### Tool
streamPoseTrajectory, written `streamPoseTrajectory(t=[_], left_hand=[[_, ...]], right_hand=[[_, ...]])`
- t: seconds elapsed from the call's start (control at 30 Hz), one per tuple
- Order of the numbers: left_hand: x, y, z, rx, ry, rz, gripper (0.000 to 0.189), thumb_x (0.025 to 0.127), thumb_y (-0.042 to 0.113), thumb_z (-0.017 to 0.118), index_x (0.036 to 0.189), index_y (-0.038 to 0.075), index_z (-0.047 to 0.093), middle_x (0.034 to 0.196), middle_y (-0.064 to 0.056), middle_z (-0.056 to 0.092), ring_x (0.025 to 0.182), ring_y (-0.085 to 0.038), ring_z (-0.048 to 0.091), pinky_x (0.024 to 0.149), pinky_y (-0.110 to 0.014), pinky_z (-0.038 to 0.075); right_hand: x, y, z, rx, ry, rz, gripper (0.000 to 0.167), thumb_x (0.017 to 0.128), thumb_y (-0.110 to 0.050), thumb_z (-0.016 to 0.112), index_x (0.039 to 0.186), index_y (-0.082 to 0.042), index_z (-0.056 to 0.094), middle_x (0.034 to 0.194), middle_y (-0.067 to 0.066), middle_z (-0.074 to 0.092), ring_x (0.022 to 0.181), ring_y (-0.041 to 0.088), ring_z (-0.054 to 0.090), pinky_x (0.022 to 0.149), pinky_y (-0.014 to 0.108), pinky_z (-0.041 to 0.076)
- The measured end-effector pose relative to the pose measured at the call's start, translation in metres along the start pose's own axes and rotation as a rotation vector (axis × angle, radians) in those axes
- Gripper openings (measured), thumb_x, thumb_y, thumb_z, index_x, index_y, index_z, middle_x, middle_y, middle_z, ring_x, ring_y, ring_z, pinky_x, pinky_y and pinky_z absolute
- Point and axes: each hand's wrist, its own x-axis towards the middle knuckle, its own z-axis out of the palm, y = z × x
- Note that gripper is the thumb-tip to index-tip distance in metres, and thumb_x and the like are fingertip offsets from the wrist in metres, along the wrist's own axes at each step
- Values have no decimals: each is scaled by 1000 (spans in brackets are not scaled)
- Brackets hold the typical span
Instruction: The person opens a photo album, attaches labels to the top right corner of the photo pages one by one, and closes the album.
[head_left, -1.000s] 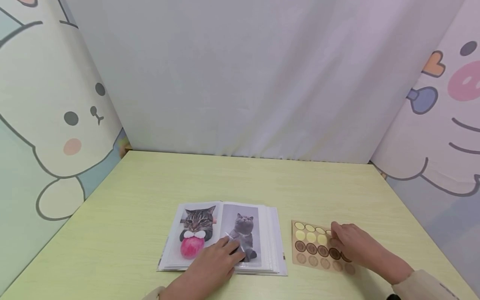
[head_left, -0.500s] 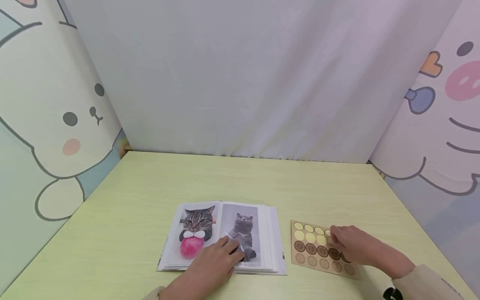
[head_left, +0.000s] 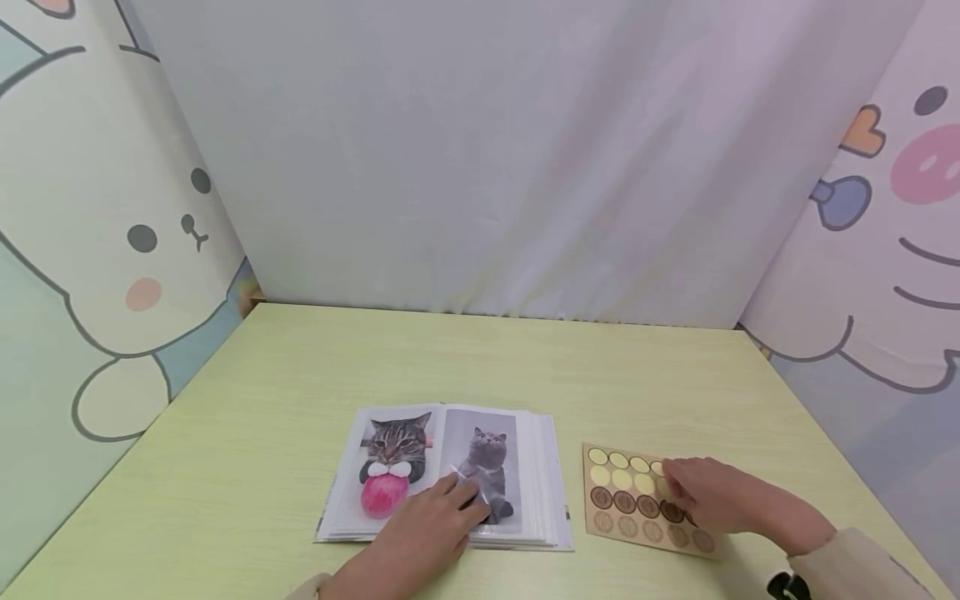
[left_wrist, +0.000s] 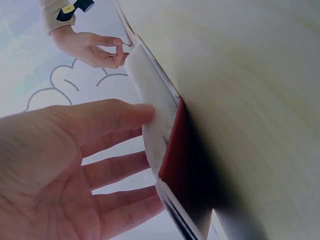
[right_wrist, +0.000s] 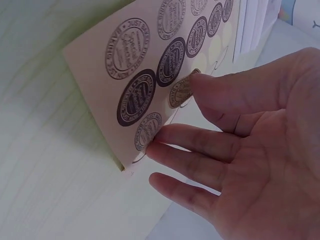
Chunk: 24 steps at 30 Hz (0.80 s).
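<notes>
An open photo album [head_left: 540, 467] lies on the table with a cat picture on each page. My left hand [head_left: 431, 529] rests on the right page's lower part with fingers spread; its thumb lies along the page edges in the left wrist view. To the right is a brown sheet of round stickers [head_left: 615, 521] in rows, some spots pale yellow without a printed sticker. My right hand [head_left: 712, 492] is at the sheet's right part. In the right wrist view, thumb and index finger pinch a round sticker [right_wrist: 181, 92] tilted up off the sheet, and other fingertips touch the sheet.
The pale yellow-green table [head_left: 487, 358] runs back to a grey-white curtain [head_left: 450, 167]. Side panels with cartoon animals stand left and right. The sticker sheet lies just right of the album. A dark band [head_left: 787, 585] sits at the right wrist.
The right hand has shifted slightly down and toward the right along the sticker sheet. The left hand and the album stay put.
</notes>
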Motion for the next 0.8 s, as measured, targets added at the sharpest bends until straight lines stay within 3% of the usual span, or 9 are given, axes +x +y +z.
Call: streamPoseTrajectory(t=[0.3,0.63,0.8], left_hand=[[0,-1,0,6,16,13,28,80,24,69,107,24,64,115,2,61,105,-23,59,81,-30,55],[0,-1,1,-10,15,17,27,81,23,69,107,24,64,115,2,60,105,-22,59,80,-31,55],[0,-1,1,-16,21,12,27,81,22,69,107,24,64,115,2,60,104,-23,59,79,-31,55]], right_hand=[[1,4,-3,60,-43,-7,19,84,-1,54,79,-18,45,66,-10,44,60,2,38,54,22,33],[3,4,-4,97,-32,-28,16,80,-3,54,75,-16,47,65,-11,45,58,0,37,53,20,33],[4,1,-9,88,-19,26,14,82,-9,59,76,-16,49,68,-7,45,62,3,38,53,21,33]])
